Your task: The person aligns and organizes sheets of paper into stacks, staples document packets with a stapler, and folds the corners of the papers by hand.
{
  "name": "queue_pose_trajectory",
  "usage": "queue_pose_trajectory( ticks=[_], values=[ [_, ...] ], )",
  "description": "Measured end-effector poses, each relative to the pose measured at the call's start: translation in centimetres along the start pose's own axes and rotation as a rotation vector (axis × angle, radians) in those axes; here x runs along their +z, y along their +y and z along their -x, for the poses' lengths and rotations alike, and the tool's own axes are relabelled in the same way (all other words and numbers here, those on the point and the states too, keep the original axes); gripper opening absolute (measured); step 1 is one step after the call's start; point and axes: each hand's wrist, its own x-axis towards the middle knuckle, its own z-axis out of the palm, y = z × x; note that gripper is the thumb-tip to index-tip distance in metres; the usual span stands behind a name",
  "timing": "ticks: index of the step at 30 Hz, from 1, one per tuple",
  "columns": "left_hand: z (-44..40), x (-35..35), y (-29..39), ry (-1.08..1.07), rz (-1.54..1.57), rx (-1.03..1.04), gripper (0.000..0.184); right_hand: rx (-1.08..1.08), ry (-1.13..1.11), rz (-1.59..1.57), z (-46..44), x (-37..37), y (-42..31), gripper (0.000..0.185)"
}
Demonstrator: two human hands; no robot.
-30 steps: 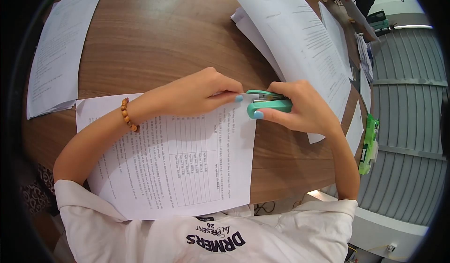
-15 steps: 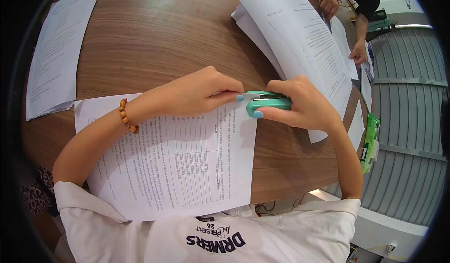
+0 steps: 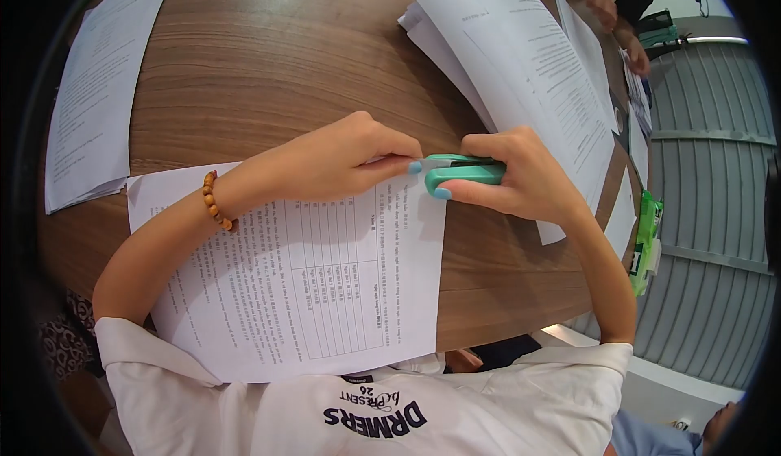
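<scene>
Printed sheets of paper (image 3: 342, 293) lie at the table's front edge, in front of my body. My left hand (image 3: 350, 155), with a wooden bead bracelet at its wrist, pinches their upper right corner between thumb and forefinger. Wrapped round a green stapler (image 3: 464, 176) is my right hand (image 3: 525, 175), its thumb on the near side and its fingers on the far side. The stapler's front end sits over the paper's corner, close to my left fingertips. Whether its jaws are fully pressed together is hard to tell.
Another stack of papers (image 3: 106, 90) rests at the left. Loose, curled sheets (image 3: 529, 74) spread across the back right. A green packet (image 3: 645, 240) is at the table's right edge. Another person's hands (image 3: 600, 7) are at the top right, and part of a person shows at the bottom right.
The stapler's two halves look closer together than a second ago. My left hand keeps its pinch. The other person's hands have shifted, and another person has appeared at the bottom right.
</scene>
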Motion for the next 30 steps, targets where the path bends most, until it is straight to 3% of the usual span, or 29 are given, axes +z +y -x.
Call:
queue_pose_trajectory(
  ticks=[5, 7, 10, 25, 30],
  values=[
    [0.1, 0.0, 0.9, -0.01, 0.014, -0.058, 0.022, -0.017, 0.066, -0.041, 0.2, 0.2, 0.0, 0.041],
    [-0.1, 0.6, 1.4, 0.186, 0.05, -0.112, 0.028, -0.031, 0.072, -0.045, 0.2, 0.2, 0.0, 0.04],
    [-0.3, 1.0, 0.3, 0.172, 0.034, 0.026, 0.027, -0.01, 0.043, -0.04, 0.5, 0.3, 0.1, 0.039],
    [-0.1, 0.1, 1.0, 0.067, 0.229, -0.052, 0.025, -0.031, 0.047, 0.073, 1.3, 0.6, -0.8, 0.047],
    [-0.1, 1.1, 0.3, 0.153, 0.037, 0.073, 0.022, -0.045, 0.118, 0.156, 1.1, 1.5, 0.1, 0.046]
  ],
)
